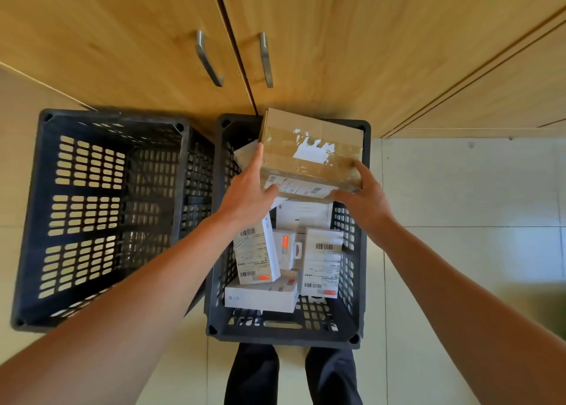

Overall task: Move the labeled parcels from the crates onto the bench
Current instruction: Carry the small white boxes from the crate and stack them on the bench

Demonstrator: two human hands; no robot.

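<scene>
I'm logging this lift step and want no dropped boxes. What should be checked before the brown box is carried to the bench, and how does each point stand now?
1. Left hand grips the taped cardboard box at its left side: ok.
2. Right hand grips its right side: ok.
3. Box raised above the white labeled parcels in the right crate: ok.
4. Box clear of the crate's far rim: cannot tell, it overlaps the rim in this view.
5. Shipping label present on the near face: ok.
6. Bench free to receive it: cannot tell, no bench top in view.
</scene>
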